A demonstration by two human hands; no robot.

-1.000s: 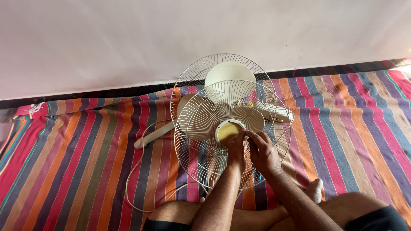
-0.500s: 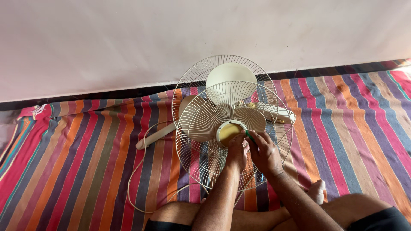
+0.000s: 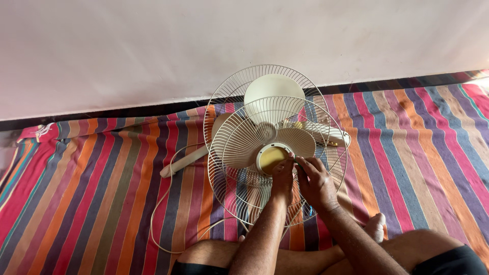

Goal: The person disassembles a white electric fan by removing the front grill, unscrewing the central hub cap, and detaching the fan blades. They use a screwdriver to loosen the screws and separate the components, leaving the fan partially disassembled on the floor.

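Cloth: striped sheet (image 3: 91,193), many colours, spread flat on floor
Wall: plain pale wall (image 3: 127,46) behind
Cord: white cable (image 3: 162,203) looping over the stripes

Cream wire fan guard (image 3: 239,147), yellow centre disc (image 3: 270,157), multicoloured striped cloth (image 3: 91,203).

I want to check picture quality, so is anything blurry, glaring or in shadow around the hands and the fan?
Head view: even, soft daylight, no harsh glare; the fan guard wires read sharp; left hand and right hand are in focus, slightly darker underneath; brighter patch at the far right edge of the striped cloth.
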